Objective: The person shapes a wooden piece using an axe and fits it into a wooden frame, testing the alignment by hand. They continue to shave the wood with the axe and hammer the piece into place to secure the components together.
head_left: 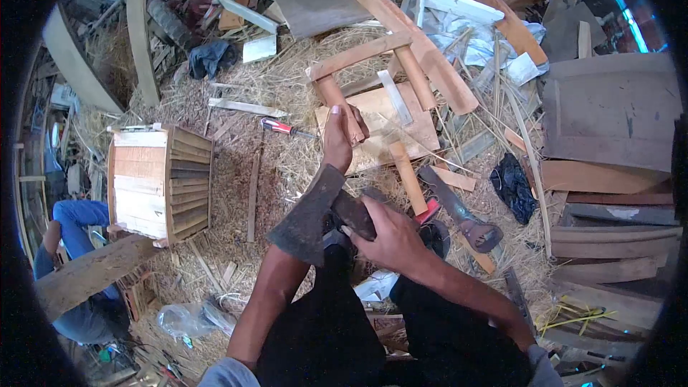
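My left hand point(340, 135) is wrapped round one leg of a three-sided wooden frame point(362, 57), out in front of me over a flat board point(424, 129). My right hand point(390, 235) grips a hatchet point(307, 216) close up by its dark head. The broad blade points left and overlaps my left forearm in this view; the hatchet's handle is mostly hidden. A wooden strip point(408, 179) lies just ahead of my right hand, with a red object point(428, 211) at its near end. Left of the frame lies a red-handled screwdriver point(276, 126).
A slatted wooden crate point(140, 186) stands at left, near a person in blue trousers point(82, 218) and a thick log point(93, 276). Straw covers the ground. At right are a dark-bladed tool point(459, 208), a black plastic bag point(512, 186) and stacked panels point(609, 115).
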{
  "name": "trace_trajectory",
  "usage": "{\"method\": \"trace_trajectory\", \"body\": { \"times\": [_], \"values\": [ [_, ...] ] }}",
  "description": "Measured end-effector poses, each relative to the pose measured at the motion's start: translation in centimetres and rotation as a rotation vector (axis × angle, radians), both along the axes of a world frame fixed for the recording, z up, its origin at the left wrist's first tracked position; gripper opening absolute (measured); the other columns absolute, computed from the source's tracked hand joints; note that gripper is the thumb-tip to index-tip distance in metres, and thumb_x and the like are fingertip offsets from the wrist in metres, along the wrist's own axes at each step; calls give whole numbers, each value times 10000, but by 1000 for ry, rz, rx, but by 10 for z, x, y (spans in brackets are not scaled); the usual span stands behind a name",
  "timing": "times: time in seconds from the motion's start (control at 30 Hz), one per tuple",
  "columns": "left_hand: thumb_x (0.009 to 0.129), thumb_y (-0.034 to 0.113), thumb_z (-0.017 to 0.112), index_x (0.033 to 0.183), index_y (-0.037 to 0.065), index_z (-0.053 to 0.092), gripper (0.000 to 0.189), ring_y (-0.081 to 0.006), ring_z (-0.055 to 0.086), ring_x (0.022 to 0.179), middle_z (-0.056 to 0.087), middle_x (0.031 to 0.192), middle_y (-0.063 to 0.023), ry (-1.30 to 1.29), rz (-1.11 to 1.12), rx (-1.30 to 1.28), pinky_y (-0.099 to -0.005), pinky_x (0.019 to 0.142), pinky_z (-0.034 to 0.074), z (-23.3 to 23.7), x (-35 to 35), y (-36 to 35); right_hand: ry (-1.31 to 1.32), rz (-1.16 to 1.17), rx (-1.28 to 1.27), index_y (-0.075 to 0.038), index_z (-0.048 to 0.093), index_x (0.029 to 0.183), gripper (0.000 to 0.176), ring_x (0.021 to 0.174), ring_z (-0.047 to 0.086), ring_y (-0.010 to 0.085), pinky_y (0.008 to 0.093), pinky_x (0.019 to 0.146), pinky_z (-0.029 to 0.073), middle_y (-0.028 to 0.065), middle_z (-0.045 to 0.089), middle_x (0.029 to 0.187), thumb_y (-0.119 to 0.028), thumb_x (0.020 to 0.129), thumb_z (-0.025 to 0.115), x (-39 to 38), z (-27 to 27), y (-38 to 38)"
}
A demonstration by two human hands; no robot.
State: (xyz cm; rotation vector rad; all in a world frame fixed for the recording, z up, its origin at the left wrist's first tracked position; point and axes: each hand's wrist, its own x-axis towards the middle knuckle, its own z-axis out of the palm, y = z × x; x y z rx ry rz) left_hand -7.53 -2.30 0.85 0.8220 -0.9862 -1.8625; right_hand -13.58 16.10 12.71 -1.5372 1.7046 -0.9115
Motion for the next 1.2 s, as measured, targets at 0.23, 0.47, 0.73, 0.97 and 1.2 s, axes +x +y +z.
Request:
{"method": "trace_trajectory", "body": {
  "times": [0.23, 0.47, 0.73, 0.97, 1.2],
  "values": [
    [987, 717, 178, 763, 58, 576, 802, -171, 544, 529, 565, 602, -64, -86, -196, -10, -280, 525, 444, 23, 7, -12, -67, -173, 173, 55, 483, 1332, 489, 1041, 626, 473, 500, 911, 488, 310, 631, 1083, -240, 962, 605, -41, 25, -14],
    [1056, 575, 236, 988, 7, 597, 676, -157, 580, 787, 613, 873, -81, -125, -122, -80, -308, 776, 478, 4, 4, -15, 140, -116, 158, 65, 519, 1232, 350, 990, 602, 526, 524, 855, 488, 349, 626, 1060, -186, 989, 545, -65, 31, -37],
    [1087, 484, 255, 1170, -29, 541, 593, -178, 531, 979, 578, 1030, -67, -189, -5, -108, -332, 943, 411, -3, 0, -12, 257, 1, -2, 77, 499, 1261, 362, 1005, 614, 496, 509, 866, 499, 328, 608, 1075, -149, 980, 535, -47, 32, -41],
    [1086, 492, 238, 889, -12, 546, 623, -172, 486, 774, 534, 781, -72, -216, 53, -112, -365, 765, 431, 14, -2, -8, 369, -57, 292, 70, 513, 1267, 353, 992, 609, 506, 518, 841, 505, 319, 610, 1105, -96, 956, 544, -56, 12, -43],
    [1087, 488, 250, 895, -18, 527, 608, -161, 466, 777, 511, 787, -70, -275, 40, -170, -365, 754, 417, 5, -3, -9, 302, -67, 124, 67, 507, 1280, 361, 1040, 593, 501, 509, 869, 503, 320, 592, 1142, -117, 970, 529, -50, 32, -29]
  ]
}}
